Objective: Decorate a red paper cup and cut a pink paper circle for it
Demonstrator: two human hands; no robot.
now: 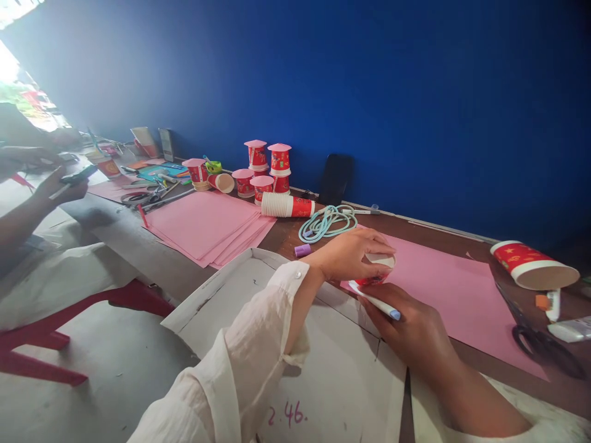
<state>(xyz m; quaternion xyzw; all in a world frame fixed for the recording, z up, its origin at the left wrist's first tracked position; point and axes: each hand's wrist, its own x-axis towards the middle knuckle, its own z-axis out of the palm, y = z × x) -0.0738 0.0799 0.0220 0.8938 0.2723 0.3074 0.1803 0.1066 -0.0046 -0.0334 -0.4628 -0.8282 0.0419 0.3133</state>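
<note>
My left hand (353, 255) is wrapped round a small red-and-white paper cup (375, 279), which stands on the pink paper sheet (455, 289). Much of the cup is hidden behind the fingers, so I cannot tell which end faces up. In my right hand (418, 329) there is a white marker pen (381, 303) with a bluish end. Its tip points left, close to the foot of the cup, at the sheet's near left edge. A purple pen cap (303, 250) lies left of my left wrist.
Pink sheets (203, 224) are stacked left. Behind stand red cups with pink lids (279, 159), near a lying stack of cups (286, 205) and a coiled light-blue cord (325, 223). Black-handled scissors (547, 351) and a tipped cup (533, 264) lie right. Another person's hand (60, 187) is at far left.
</note>
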